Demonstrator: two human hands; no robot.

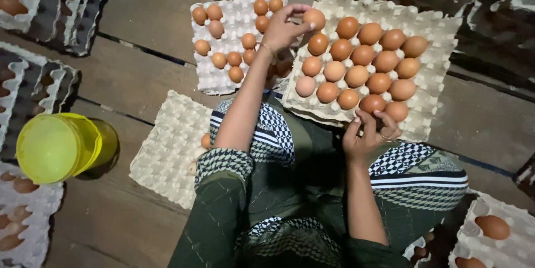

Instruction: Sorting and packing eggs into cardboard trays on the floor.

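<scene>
An egg [314,18] was pinched between the fingertips of the left hand [283,29], which was raised over the far left corner of a cardboard egg tray [432,34]. This tray was resting on the lap of the person and was filled for the greater part with brown eggs in rows, while its right column and its far edge were left bare. The right hand [369,134] was laid at the near edge of the same tray, with the fingers spread and bent, and the fingertips were touching two eggs of the nearest row; nothing was gripped by it. Behind the left arm a second tray [223,81] was seen on the wooden floor [145,17], with eggs scattered in its upper part. An empty tray [167,151] was placed just beside the left knee. A yellow bucket [58,146] was standing on the floor well to the left, and more trays with eggs were lying around the edges of the view.
</scene>
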